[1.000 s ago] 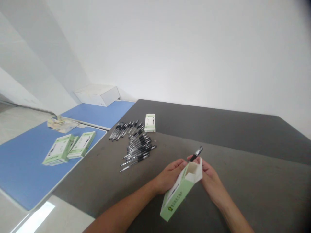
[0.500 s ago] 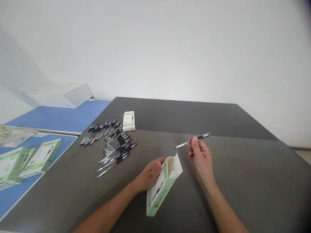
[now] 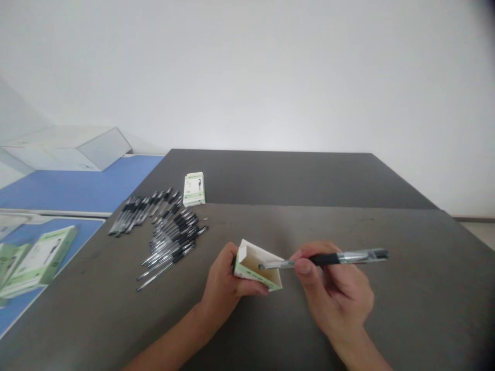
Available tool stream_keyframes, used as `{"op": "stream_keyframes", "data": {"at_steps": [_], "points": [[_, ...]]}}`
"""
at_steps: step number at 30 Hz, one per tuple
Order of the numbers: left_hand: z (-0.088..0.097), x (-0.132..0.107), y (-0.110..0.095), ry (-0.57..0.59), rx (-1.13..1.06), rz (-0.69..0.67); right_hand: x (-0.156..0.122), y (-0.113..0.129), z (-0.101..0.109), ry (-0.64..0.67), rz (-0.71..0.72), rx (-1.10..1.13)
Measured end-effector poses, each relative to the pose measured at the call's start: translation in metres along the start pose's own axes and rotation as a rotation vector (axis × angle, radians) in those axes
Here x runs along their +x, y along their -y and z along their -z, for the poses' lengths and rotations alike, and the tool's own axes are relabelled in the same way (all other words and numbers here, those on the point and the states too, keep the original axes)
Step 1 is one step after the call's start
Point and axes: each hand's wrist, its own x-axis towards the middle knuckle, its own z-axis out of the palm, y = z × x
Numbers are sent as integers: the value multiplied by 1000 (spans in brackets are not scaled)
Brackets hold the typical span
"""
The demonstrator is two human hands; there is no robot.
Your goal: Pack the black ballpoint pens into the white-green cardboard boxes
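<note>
My left hand [image 3: 224, 281] is wrapped round a small green and white pen box [image 3: 242, 270], its open mouth tilted up and facing me. A clear pen with a black grip [image 3: 328, 258] is pinched between the thumb and fingers of my right hand [image 3: 336, 288]. The pen lies nearly level, its tip in front of the box opening; I cannot tell whether the tip is inside. To the left on the dark table, a pile of similar pens [image 3: 170, 239] lies beside another row of pens [image 3: 135, 211].
A closed green and white pen box [image 3: 194, 188] lies behind the pens. More such boxes [image 3: 42, 260] rest on the blue table at the left. A large white carton [image 3: 65, 149] stands further back, near the white wall [image 3: 270, 77].
My left hand has turned the box so its opening faces me. The pen in my right hand has come lower and nearer, its tip now at the box mouth.
</note>
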Motion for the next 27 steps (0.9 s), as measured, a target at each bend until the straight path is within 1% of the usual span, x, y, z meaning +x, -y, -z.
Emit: {"op": "stream_keyframes", "data": {"at_steps": [4,9,12,15,17,20,22,24,25,26,27], "points": [[0,-5,-4,-27,112,-2,4,3,-8,8,78,-23],[1,-8,-6,-74,210,-79,0,-3,-27,13,48,27],[-1,-8,-5,-68,204,-71,-3,-10,-34,32,31,-12],[-3,-8,-5,-76,181,-86,-3,-16,-35,66,25,-36],[-5,-7,-6,-68,137,-97,-2,-19,-34,63,14,-13],[-5,-6,-9,-59,43,-77,-4,-24,-30,2,28,55],[-4,-5,-8,-80,-5,-77,-5,-28,-26,-102,60,135],[-4,-6,-5,-116,-51,-124,-4,-33,-22,-242,70,192],[-5,-7,-2,-130,-63,-170,-2,-36,-22,-269,59,176],[-7,-9,2,-156,-74,-246,1,-39,-23,-238,44,135],[-9,-11,7,-184,-82,-337,4,-43,-28,-148,35,83]]}}
